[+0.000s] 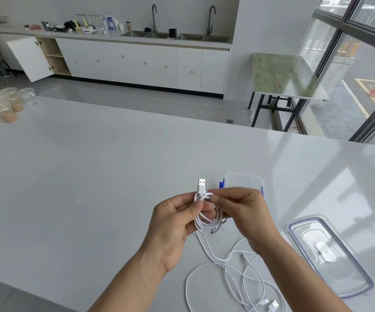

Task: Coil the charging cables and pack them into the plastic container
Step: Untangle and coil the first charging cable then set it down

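We hold a white coil [204, 226] above the table's [92, 188] near edge. Our left hand [173, 224] pinches its top, plug [201, 185] pointing up, and our right hand [245, 212] pinches there too. The container [249, 182] sits just behind our right hand. The lid [339, 266] lies at the right, and loose cables [238, 272] sprawl along the near edge.

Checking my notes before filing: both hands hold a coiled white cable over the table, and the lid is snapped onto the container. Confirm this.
Wrong on the lid: it lies off the container, flat on the table to its right, as the head view shows. The left hand and right hand do hold the coiled white cable.
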`<state>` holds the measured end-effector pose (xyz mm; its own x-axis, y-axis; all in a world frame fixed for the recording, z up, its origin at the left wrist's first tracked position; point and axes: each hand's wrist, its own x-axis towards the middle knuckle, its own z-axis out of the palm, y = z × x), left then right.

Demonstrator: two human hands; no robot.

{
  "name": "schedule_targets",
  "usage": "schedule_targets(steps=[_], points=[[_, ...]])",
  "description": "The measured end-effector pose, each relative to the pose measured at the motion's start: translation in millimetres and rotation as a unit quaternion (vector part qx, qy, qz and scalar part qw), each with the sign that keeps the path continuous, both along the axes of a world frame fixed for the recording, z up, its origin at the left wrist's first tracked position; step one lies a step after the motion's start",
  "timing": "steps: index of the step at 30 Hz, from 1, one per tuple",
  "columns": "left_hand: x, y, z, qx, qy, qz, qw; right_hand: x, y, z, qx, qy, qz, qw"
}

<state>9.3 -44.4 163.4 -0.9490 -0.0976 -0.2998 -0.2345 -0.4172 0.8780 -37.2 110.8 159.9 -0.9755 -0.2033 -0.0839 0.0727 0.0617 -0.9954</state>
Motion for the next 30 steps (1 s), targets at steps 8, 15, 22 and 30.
schedule_targets(steps=[8, 15, 22, 30], points=[[-7.1, -1.2, 5.4, 0.1, -0.001, 0.057, 0.993, 34.2, 14.5, -22.2, -0.028, 0.047, -0.288, 0.956], [-10.3, 8.6, 4.9, 0.136, -0.014, 0.039, 0.99, 32.6, 0.7, -24.2, -0.419, -0.312, -0.063, 0.85], [-18.4, 11.4, 4.7, 0.198, -0.056, 0.096, 0.974, 40.2, 2.6, -24.6, -0.431, -0.265, -0.117, 0.854], [-25.4, 13.5, -0.8, 0.169, -0.057, 0.215, 0.96, 58.9, -0.4, -34.9, -0.187, -0.019, -0.134, 0.973]])
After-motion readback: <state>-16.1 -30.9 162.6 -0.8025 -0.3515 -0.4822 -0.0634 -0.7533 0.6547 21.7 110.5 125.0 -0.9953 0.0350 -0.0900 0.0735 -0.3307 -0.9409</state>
